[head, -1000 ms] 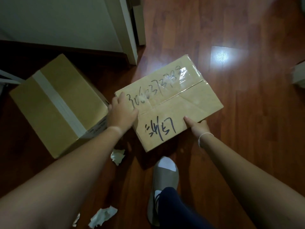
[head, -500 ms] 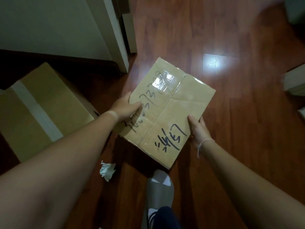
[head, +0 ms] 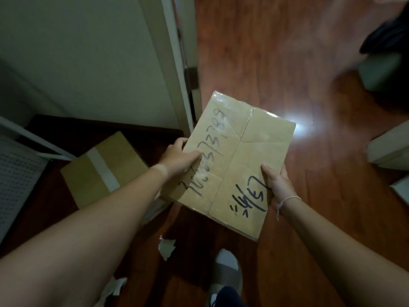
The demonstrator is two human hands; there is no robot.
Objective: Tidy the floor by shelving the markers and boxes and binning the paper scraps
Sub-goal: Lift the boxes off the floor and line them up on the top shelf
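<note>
Fingers [head: 192, 155] of left hand [head: 177, 159] spread flat over top face of flat cardboard box [head: 234, 162], thumb wrapped around its left edge; fingers of right hand [head: 277, 185] curled under right edge, thumb pressed on top near black marker scrawl. Box gripped between both hands, lifted clear of wooden floor [head: 276, 69], long axis pointing away from viewer, far end level with base of white door frame [head: 177, 69]. Clear tape along centre seam and across far end; handwritten digits running along left half, further characters on near right corner.

Second cardboard box [head: 101, 171] — larger, sealed with a pale tape strip — resting on floor to the left, below left forearm, near dark skirting at foot of wall [head: 88, 52]. Crumpled paper scrap [head: 166, 247] lying on floor just below held box, near grey slipper with white sock [head: 225, 273]. Another paper scrap [head: 115, 286] at bottom edge, partly hidden by left arm. Thin pale wristband [head: 287, 201] on right wrist. White perforated panel [head: 17, 180] at far left edge. Pale blocky items at right edge and dark blurred shape at upper right — too blurred to identify. Bright light reflection on floor just beyond far right corner of held box.
</note>
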